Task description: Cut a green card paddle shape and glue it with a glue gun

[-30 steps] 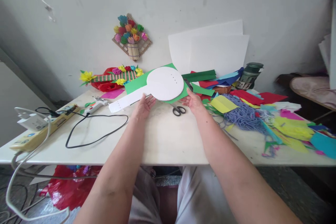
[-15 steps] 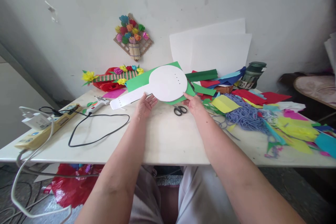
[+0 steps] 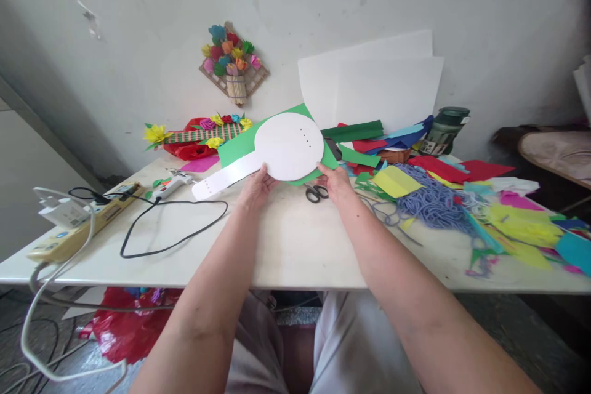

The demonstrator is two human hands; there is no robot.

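Observation:
Between my two hands is a white board cutout (image 3: pixel 289 148), a round body with a long neck pointing left and small dark holes in both parts. A green paper sheet (image 3: pixel 235 149) lies behind it and shows around its edges. My left hand (image 3: pixel 259 186) grips the cutout where the neck meets the round part, thumb on the front. On the lower right edge, my right hand (image 3: pixel 333 180) pinches the cutout and the green sheet together. Black-handled scissors (image 3: pixel 317 194) rest on the table just below, between my hands.
A white glue gun (image 3: pixel 172 184) and a power strip (image 3: pixel 85 225) with cables lie at left. Coloured paper (image 3: pixel 397 181), blue yarn (image 3: pixel 429 200) and a dark green bottle (image 3: pixel 446 130) are at right. White boards (image 3: pixel 373 86) lean on the wall.
The white cutout and green sheet have shifted slightly left, and the neck has tipped down a little. My left hand has moved slightly right along the cutout toward its round part.

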